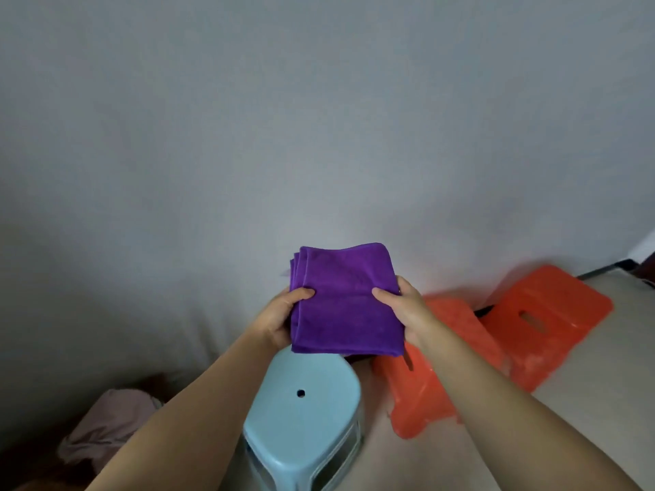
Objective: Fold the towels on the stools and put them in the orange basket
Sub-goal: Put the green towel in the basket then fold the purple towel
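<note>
1. We hold a folded purple towel (345, 299) up in the air in front of a plain grey wall (319, 118) — several layers show at its upper left corner.
2. Our left hand (280, 318) grips the towel's 9 o'clock edge, thumb curled over the top face, the other fingers hidden beneath.
3. Our right hand (407, 310) grips the 3 o'clock edge the same way, thumb on top.
4. Below the towel, at its 6 o'clock, stands a light blue stool (304, 412) with a small hole in its seat; the towel is clear of it.
5. At 4 o'clock from the towel stand two orange stools — the nearer orange stool (421, 395) partly behind our right forearm, the farther orange stool (546, 313) with a slot in its seat.
6. At 8 o'clock, low down, lies a pale pink cloth (102, 427).
</note>
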